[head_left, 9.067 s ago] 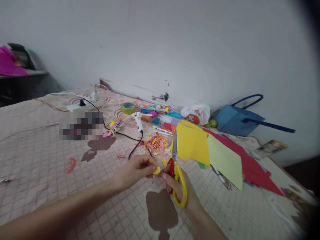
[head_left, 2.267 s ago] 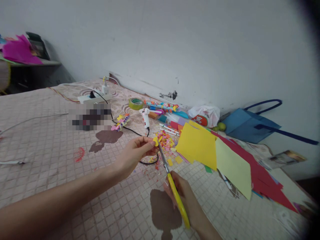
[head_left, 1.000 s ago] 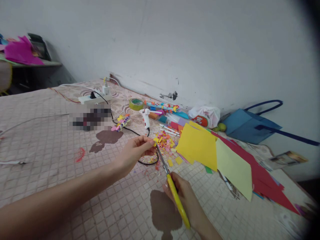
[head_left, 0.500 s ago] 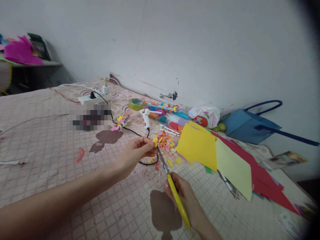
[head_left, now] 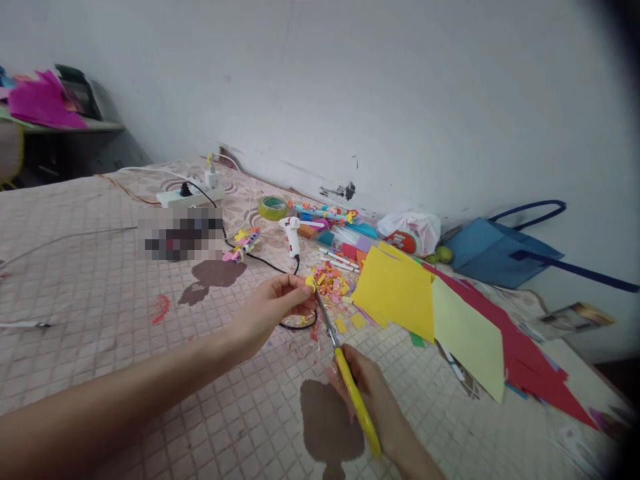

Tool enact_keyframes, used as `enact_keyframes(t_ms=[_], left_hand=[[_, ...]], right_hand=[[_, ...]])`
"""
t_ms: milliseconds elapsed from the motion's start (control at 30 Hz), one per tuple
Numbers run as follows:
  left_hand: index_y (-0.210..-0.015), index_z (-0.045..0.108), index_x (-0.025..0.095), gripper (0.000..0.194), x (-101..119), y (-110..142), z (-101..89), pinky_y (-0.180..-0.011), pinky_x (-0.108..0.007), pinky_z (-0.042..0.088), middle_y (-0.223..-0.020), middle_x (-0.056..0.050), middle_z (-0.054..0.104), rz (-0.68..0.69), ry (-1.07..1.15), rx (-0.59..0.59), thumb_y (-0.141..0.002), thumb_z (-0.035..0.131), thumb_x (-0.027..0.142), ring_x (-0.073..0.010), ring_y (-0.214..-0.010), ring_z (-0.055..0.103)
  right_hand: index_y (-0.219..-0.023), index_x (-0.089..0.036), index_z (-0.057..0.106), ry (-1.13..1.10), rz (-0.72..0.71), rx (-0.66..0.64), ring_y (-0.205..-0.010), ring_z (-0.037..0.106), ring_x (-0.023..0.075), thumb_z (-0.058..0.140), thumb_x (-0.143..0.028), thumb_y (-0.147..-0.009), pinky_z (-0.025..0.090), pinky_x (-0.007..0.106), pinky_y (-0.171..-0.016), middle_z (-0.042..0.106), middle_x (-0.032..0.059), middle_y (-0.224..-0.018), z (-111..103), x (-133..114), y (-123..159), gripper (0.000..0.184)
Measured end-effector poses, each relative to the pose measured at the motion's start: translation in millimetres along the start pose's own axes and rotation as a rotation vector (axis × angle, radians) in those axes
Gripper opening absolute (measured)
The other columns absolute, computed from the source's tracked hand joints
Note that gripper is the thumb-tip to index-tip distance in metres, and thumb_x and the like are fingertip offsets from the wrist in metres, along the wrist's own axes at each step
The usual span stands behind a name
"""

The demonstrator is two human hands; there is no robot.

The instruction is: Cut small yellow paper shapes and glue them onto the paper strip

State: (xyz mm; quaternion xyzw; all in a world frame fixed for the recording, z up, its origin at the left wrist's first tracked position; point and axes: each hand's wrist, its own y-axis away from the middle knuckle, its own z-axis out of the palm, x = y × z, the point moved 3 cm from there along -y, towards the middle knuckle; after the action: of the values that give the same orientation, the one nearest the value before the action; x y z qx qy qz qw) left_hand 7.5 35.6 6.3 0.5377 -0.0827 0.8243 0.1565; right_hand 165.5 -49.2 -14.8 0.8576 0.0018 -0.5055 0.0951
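Between thumb and fingertips, my left hand (head_left: 280,299) pinches a small yellow paper piece (head_left: 311,283). My right hand (head_left: 369,380) grips a pair of scissors (head_left: 351,383) with yellow handles. The scissor blades point up and away from me, and their tips meet the yellow piece at my left fingertips. Whether the blades are parted there is too small to tell. Just beyond lies a heap of small coloured paper scraps (head_left: 333,280). A white glue gun (head_left: 291,235) rests behind my left hand, its black cord running under that hand.
Yellow sheets (head_left: 397,290), a pale green sheet (head_left: 466,337) and red sheets (head_left: 525,360) lie to the right. Farther back are a tape roll (head_left: 273,208), a decorated stick (head_left: 245,247), a power strip (head_left: 190,197), a plastic bag (head_left: 425,230) and a blue bag (head_left: 500,252) against the wall.
Almost nothing differs. The yellow piece at my left fingertips and the scissor tips have shifted very slightly; both hands keep their grip.
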Motion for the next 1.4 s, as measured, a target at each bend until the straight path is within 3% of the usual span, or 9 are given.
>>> enact_keyframes(t_ms=[200,767,1067,1400], left_hand=[[-0.080,0.057,0.014,0.019,4.6,-1.1,-2.5,-0.071,-0.025,0.047,-0.074,-0.002,0.064,0.003,-0.028,0.052,-0.077,0.062,0.031,-0.0108,-0.069,0.060],[-0.077,0.055,0.015,0.018,-2.2,0.8,-1.4,-0.070,-0.024,0.046,-0.078,-0.003,0.065,0.036,-0.014,0.013,-0.079,0.061,0.032,-0.0113,-0.073,0.060],[-0.075,0.055,0.015,0.016,7.1,-0.2,-0.9,-0.070,-0.024,0.046,-0.074,-0.001,0.065,0.016,-0.069,-0.019,-0.076,0.063,0.029,-0.0107,-0.070,0.060],[-0.072,0.056,0.016,0.014,12.3,-0.3,0.3,-0.070,-0.025,0.047,-0.070,-0.001,0.065,0.005,-0.115,-0.018,-0.074,0.064,0.027,-0.0110,-0.067,0.061]], right_hand=[[-0.067,-0.020,0.040,0.030,-0.017,0.014,-0.046,0.035,0.0077,0.052,-0.042,-0.078,0.027,0.019,-0.038,0.037,-0.0057,-0.057,0.5,1.3,-0.3,0.028],[-0.065,-0.020,0.039,0.025,-0.045,0.054,-0.047,0.034,0.0090,0.048,-0.046,-0.078,0.028,0.019,-0.040,0.036,-0.0054,-0.055,2.7,4.3,-1.4,0.030],[-0.065,-0.020,0.039,0.128,-0.067,0.052,-0.048,0.035,0.0087,0.047,-0.041,-0.079,0.029,0.019,-0.042,0.036,-0.0055,-0.055,-0.7,5.2,-2.6,0.026],[-0.064,-0.020,0.038,0.076,-0.034,0.029,-0.047,0.033,0.0078,0.048,-0.040,-0.079,0.029,0.019,-0.040,0.035,-0.0057,-0.055,-2.7,-1.5,-0.8,0.027]])
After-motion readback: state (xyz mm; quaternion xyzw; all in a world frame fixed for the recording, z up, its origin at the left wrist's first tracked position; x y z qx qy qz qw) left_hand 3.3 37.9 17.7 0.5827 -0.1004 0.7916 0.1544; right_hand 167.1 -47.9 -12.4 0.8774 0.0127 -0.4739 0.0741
